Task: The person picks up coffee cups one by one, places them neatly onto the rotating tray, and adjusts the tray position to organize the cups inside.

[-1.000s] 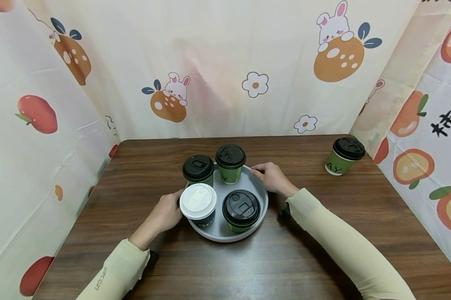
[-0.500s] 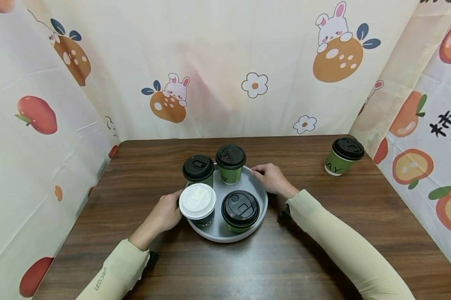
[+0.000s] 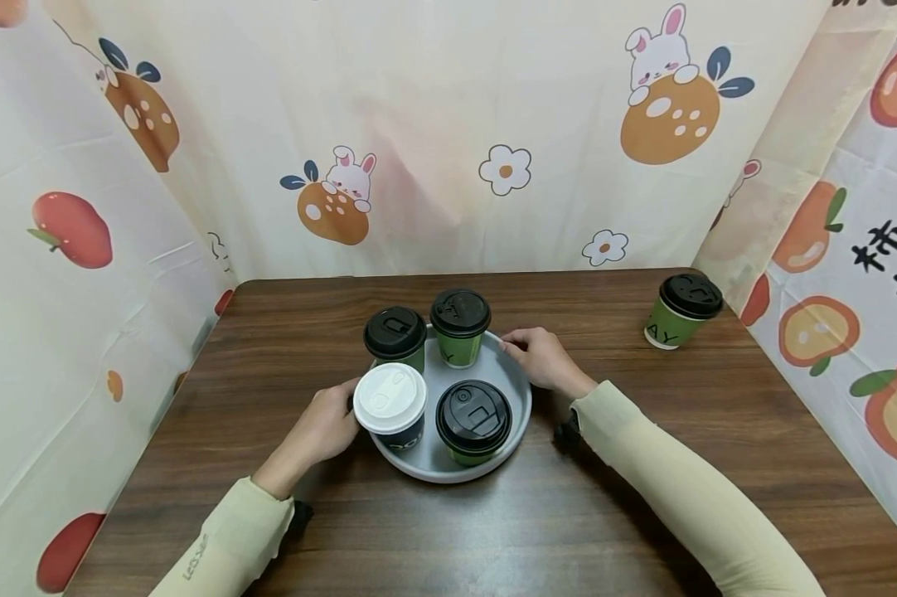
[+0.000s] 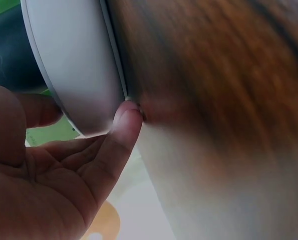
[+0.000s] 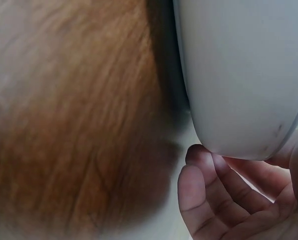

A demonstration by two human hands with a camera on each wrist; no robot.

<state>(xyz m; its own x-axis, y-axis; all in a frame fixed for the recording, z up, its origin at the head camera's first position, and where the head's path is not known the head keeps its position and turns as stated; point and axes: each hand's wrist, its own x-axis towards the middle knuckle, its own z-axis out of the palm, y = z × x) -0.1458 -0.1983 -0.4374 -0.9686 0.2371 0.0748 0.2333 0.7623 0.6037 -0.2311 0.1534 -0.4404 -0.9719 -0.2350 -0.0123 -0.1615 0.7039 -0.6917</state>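
Note:
A round grey tray (image 3: 496,369) stands on the table between both hands. My left hand (image 3: 325,424) grips its left side, thumb at the rim and fingertips under the bottom edge of the tray (image 4: 74,65). On the opposite side my right hand (image 3: 544,362) holds the rim, its fingers curled below the tray (image 5: 238,80). Several lidded paper coffee cups ride on it: a dark cup with a white lid (image 3: 390,398) near the left hand, and green cups with black lids at back left (image 3: 395,332), back (image 3: 459,315) and front right (image 3: 474,419).
Another green cup with a black lid (image 3: 683,311) stands alone at the table's far right corner. The brown wooden table (image 3: 419,547) is closed in by printed fabric curtains (image 3: 433,124) behind and on both sides.
The tray has turned very slightly clockwise: the front cup has shifted left, the back one a touch right. Both hands keep their hold, and the head view has drifted a little.

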